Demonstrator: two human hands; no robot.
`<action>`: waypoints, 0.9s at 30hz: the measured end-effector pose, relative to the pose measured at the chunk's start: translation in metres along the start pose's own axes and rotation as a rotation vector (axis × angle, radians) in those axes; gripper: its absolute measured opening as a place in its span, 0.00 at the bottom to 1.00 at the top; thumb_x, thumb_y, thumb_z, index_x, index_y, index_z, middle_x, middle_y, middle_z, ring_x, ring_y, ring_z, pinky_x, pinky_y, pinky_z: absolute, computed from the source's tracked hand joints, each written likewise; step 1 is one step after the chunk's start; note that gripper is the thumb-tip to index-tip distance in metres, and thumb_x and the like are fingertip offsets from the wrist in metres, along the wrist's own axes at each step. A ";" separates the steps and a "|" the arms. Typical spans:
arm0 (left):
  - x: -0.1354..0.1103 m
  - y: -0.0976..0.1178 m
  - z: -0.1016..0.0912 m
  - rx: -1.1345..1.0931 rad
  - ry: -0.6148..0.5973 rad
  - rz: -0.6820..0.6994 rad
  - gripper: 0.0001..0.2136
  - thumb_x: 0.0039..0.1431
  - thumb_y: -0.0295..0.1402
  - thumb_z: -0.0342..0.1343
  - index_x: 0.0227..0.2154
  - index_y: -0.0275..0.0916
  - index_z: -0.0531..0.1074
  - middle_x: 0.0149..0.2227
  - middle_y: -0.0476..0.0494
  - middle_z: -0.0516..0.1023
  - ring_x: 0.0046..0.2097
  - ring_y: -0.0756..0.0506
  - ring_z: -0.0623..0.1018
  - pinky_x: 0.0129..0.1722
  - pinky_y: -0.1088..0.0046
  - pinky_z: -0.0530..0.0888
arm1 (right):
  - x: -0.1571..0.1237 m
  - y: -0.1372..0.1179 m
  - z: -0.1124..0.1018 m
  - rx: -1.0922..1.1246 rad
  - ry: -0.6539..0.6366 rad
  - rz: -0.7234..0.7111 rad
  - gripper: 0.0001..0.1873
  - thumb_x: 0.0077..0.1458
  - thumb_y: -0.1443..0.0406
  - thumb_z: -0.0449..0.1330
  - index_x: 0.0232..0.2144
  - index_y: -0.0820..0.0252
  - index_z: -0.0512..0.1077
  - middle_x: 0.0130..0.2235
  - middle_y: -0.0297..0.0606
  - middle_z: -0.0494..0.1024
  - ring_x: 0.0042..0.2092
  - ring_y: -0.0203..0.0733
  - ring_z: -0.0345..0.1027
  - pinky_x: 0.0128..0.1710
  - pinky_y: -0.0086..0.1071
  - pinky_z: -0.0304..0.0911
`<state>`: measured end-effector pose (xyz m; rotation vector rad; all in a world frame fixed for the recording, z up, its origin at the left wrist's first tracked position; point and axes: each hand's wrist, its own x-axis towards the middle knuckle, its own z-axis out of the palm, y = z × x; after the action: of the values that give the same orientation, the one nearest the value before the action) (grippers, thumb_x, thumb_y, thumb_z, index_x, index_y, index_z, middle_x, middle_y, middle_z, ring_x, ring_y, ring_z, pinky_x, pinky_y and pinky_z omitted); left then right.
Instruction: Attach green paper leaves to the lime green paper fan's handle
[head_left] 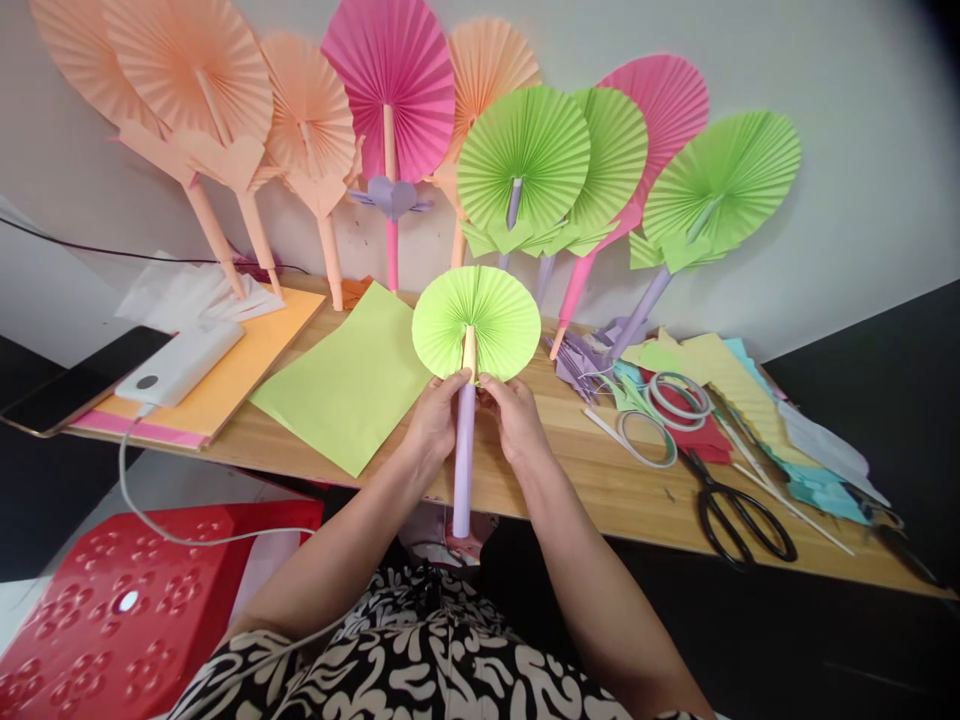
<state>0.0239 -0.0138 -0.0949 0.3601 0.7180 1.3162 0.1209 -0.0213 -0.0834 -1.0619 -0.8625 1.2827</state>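
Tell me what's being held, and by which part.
Left hand and right hand hold a green pleated paper fan where its disc meets the lilac handle.

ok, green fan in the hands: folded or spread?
Spread. The green fan shows pleats radiating around the peach tip of the lilac handle, with left hand and right hand at the fan's lower edge.

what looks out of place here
Mainly the right side: paper scraps lie in a jumbled heap, and black scissors lie with their handles at the front edge of the table. The held green fan shows nothing obviously odd.
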 end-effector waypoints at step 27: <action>0.004 0.006 -0.010 -0.121 0.020 -0.014 0.14 0.45 0.35 0.72 0.25 0.38 0.71 0.21 0.52 0.72 0.25 0.52 0.72 0.31 0.73 0.72 | -0.023 0.008 -0.007 -0.328 -0.130 -0.165 0.10 0.55 0.56 0.65 0.37 0.53 0.76 0.34 0.32 0.79 0.38 0.40 0.72 0.41 0.34 0.66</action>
<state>0.0132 -0.0098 -0.0992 0.2445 0.6531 1.3445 0.1228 -0.0451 -0.0914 -1.1434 -1.2654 1.1033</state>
